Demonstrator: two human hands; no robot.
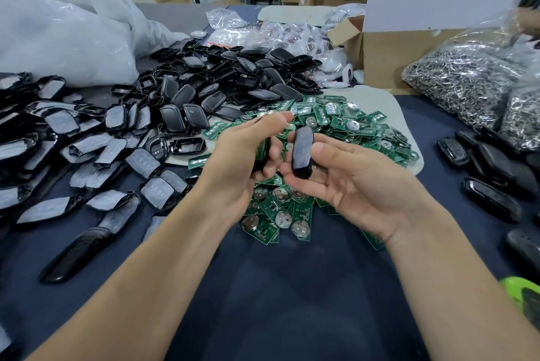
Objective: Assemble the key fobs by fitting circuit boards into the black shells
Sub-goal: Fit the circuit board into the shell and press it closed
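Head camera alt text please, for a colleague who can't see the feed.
Two bare hands meet above a pile of green circuit boards: the right hand pinches a black shell, the left hand grips a second dark part, mostly hidden. A heap of black shells lies to their left on the dark table, bags of metal rings to the right.
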